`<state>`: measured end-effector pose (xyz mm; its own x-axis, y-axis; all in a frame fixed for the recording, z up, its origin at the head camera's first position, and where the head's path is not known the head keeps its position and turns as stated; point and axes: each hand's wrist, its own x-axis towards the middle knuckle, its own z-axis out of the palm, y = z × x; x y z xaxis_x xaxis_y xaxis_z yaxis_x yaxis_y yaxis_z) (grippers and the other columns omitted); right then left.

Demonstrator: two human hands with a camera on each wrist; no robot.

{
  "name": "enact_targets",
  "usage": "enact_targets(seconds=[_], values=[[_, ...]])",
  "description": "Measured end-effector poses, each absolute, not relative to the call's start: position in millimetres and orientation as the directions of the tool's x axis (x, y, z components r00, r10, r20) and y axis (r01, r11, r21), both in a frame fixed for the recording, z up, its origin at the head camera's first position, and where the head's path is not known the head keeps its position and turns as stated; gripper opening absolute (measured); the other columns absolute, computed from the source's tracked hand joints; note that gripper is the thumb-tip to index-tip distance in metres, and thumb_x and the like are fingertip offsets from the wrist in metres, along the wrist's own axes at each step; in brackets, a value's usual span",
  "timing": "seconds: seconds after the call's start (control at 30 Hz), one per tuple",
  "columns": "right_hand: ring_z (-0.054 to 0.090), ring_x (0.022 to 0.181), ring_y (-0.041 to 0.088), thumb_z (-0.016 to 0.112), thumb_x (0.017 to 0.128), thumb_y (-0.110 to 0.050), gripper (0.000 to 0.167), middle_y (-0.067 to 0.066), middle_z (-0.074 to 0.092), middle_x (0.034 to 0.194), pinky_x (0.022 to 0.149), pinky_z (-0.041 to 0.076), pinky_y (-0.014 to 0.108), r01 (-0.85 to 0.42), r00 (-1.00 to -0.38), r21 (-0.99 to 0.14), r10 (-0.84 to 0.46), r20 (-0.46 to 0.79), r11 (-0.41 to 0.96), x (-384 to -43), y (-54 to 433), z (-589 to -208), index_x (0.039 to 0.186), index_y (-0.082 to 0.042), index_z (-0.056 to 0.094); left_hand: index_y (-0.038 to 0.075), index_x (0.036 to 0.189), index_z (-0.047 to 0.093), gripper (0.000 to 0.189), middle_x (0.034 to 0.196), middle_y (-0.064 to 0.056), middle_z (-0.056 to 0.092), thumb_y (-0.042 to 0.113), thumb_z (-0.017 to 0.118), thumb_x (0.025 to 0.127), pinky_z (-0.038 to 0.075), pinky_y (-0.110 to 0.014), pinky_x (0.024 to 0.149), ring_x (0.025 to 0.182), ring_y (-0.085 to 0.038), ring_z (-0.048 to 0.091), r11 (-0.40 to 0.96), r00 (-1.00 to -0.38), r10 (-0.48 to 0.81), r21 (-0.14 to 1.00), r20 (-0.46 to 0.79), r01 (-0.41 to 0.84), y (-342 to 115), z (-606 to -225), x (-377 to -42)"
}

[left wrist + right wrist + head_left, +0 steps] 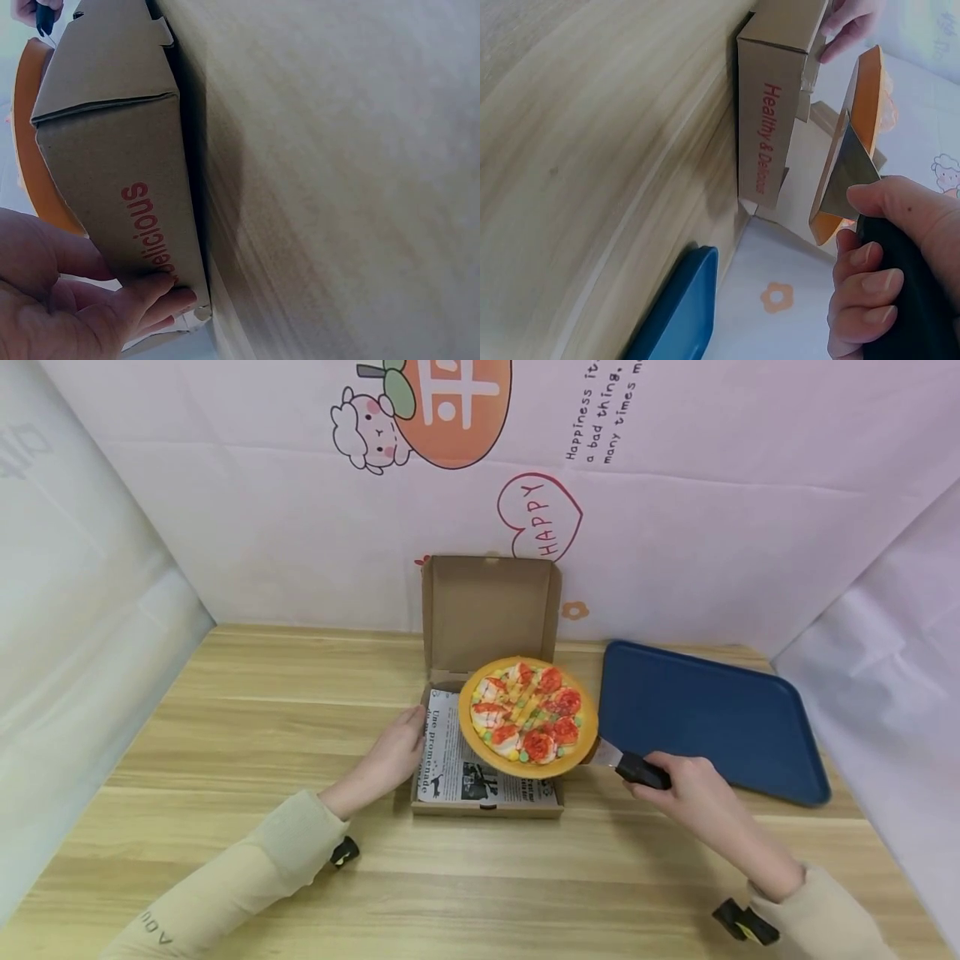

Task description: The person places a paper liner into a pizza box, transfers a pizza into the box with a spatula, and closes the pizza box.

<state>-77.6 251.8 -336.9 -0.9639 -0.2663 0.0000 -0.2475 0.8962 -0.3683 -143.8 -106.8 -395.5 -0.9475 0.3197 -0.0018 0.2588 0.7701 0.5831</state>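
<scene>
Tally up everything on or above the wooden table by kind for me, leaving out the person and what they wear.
Round orange-rimmed pizza: 1
Black-handled metal server: 1
Open brown cardboard box: 1
Black-and-white printed paper liner: 1
Blue rectangular tray: 1
Total: 5

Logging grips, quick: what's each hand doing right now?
Left hand: closed, pinching the cardboard box by its side wall.
Right hand: closed, holding the spatula, pizza on its blade.
</scene>
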Motion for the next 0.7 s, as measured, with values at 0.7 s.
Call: enact_targets(seconds=[0.7], values=[[0.037,0.048,0.006,0.072,0.077,-0.021,0.024,-0.002,0.056,0.065,0.038,0.025,0.018,-0.307,-0.947,-0.366,-0.321,0.024,0.879,-83,230,-355,0.09,-0.003,0.065,-0.014,0.134,0.029,0.05,0.14,-0.029,0.03,0.001,0.046,0.09,0.028,-0.045,0.107,0.13,-0.038,0.03,0.777,-0.951,0.308,0.587,-0.039,0.228,-107,-392,-143]])
